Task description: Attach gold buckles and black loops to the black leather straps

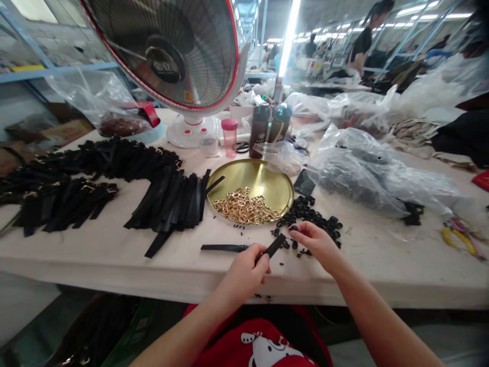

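My left hand (pixel 250 265) is closed round a black strap (pixel 275 245), whose free end points up and to the right. Just right of that end, my right hand (pixel 311 238) pinches a small black loop (pixel 293 228) between thumb and fingertips. Strap end and loop are apart. Behind my right hand lies a heap of small black loops (pixel 313 216) on the table. A round gold tray (pixel 267 176) beyond my hands carries a pile of gold buckles (pixel 244 206). Another black strap (pixel 221 247) lies flat to the left of my left hand.
Bundles of black straps (pixel 171 199) cover the left of the table (pixel 114 257). A large fan (pixel 171 56), a pink-lidded cup (pixel 229 137) and dark bottles (pixel 260 130) stand behind the tray. Plastic bags (pixel 374 168) and yellow-handled pliers (pixel 458 239) lie at right. A person (pixel 367 41) stands farther back.
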Action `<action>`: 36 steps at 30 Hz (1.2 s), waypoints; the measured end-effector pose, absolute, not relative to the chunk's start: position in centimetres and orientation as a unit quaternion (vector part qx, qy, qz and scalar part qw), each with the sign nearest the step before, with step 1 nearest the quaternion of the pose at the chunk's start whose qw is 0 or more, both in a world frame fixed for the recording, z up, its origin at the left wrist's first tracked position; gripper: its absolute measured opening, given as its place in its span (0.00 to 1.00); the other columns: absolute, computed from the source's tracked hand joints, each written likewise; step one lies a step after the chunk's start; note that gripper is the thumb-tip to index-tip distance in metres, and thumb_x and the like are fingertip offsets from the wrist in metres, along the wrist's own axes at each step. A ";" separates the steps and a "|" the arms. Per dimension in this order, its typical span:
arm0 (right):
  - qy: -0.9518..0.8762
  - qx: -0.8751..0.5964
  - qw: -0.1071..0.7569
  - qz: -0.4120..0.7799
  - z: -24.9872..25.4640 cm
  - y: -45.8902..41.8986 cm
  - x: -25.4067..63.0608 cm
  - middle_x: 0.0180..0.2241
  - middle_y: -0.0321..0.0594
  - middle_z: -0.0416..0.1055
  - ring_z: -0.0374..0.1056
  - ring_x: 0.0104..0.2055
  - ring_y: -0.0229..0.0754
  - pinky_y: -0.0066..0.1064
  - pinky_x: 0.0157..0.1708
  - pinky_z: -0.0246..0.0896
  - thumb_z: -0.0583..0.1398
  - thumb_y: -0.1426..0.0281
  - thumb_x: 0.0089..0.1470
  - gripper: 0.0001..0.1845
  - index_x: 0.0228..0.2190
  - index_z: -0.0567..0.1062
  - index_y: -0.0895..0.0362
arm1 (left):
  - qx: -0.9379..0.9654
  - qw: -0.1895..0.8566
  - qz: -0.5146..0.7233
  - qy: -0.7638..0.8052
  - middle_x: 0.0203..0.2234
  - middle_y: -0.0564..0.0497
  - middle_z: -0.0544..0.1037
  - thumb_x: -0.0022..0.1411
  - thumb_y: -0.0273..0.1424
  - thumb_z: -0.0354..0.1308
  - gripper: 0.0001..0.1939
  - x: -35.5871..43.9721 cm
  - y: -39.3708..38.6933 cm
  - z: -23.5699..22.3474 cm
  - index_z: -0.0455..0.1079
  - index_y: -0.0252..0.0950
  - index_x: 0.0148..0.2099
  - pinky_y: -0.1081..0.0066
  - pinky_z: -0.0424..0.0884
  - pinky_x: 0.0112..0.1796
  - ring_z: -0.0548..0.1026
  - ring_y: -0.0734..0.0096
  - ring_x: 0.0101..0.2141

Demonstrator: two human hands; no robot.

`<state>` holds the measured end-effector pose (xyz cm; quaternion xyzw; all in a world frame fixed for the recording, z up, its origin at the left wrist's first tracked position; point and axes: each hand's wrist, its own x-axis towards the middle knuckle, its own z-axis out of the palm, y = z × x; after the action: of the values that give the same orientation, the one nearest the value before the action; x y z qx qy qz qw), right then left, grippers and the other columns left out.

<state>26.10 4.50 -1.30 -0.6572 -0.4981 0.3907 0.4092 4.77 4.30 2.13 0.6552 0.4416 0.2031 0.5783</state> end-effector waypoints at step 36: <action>-0.697 -0.628 0.275 0.212 -0.4 9.6 19.9 0.30 0.40 0.68 0.64 0.32 0.41 0.32 0.32 0.56 0.55 0.66 0.50 0.08 0.29 0.71 0.55 | 0.542 0.630 0.274 0.484 0.13 0.61 0.55 0.61 0.41 0.43 0.16 0.5 5.1 0.2 0.63 0.34 0.35 0.77 0.51 0.19 0.53 0.80 0.16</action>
<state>19.91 9.61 -0.40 -0.6276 -0.6969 0.2122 0.2746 0.47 5.13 0.20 0.5421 0.4839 0.2741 0.6299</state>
